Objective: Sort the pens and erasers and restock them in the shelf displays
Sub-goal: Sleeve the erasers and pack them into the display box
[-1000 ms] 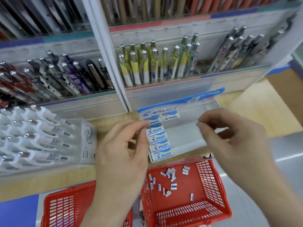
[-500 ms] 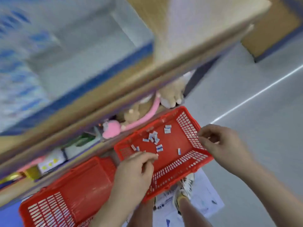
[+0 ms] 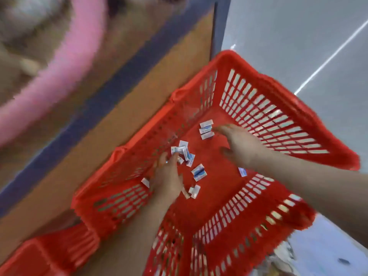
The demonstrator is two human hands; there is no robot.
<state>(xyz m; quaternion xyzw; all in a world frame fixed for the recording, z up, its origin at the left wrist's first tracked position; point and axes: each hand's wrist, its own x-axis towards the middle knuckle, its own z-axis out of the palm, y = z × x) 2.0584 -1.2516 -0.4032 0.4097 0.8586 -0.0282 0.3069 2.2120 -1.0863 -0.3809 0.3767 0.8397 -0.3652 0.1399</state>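
Left hand [image 3: 167,176] reaching down, fingers extended, right hand [image 3: 243,146] likewise spread

Erasers [image 3: 198,172]: small white blocks in blue-and-white sleeves, print too blurred to read, lying loose on the floor of a red basket [image 3: 298,124]
- Row of three, side by side, near the far corner [image 3: 206,129]; the right hand's [image 3: 242,145] fingertips are just beside it
- Jumbled heap, overlapping and tilted, left of centre [image 3: 184,153]; the left hand's [image 3: 168,176] fingertips reach its edge, contact unclear
- Pair at centre, angled, touching
- Pair nearer the viewer [image 3: 194,191], beside the left hand
- Single by the left wall [image 3: 145,182]
- Single by the right wall [image 3: 242,172]
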